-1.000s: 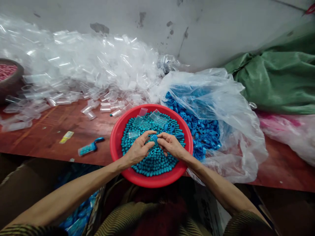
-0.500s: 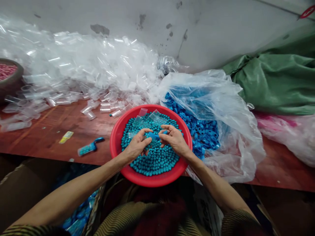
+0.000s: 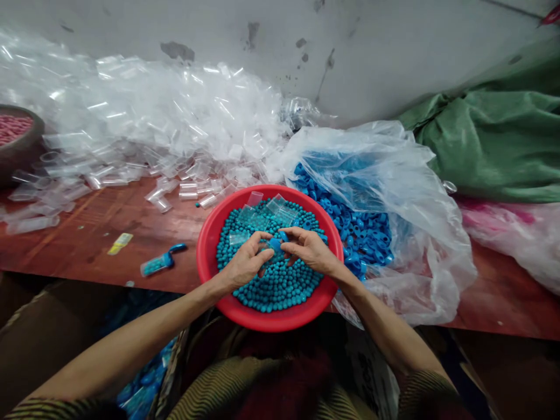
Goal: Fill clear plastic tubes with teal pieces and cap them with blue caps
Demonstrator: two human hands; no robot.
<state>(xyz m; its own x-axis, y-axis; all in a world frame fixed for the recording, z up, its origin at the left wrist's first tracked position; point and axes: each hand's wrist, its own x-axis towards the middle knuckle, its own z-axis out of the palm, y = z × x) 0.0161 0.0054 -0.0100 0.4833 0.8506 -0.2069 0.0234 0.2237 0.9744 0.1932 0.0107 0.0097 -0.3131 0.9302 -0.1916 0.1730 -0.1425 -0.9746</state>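
Over the red basin point(image 3: 203, 251) my two hands meet at a blue flip-lid cap point(image 3: 275, 244). My left hand point(image 3: 245, 262) is closed, with thumb and fingertips pinching the cap from the left. My right hand point(image 3: 311, 251) pinches its raised lid part from the right. Whether a clear tube sits under the cap is hidden by my fingers. Small round turquoise beads point(image 3: 273, 294) fill the basin below. Several clear plastic tubes point(image 3: 276, 203) lie on the beads at the far side.
Behind and left spreads a big heap of clear tubes point(image 3: 175, 111). Blue caps point(image 3: 363, 236) spill from a clear plastic bag point(image 3: 420, 233) on the right. A capped tube of beads point(image 3: 156, 265) and a yellow-white label point(image 3: 119, 243) lie left. A box below holds blue items point(image 3: 146, 379).
The blue cap has turned between my fingers, and its lid part now stands up by my right fingertips. My right hand has shifted slightly left and down. The view has moved a little.
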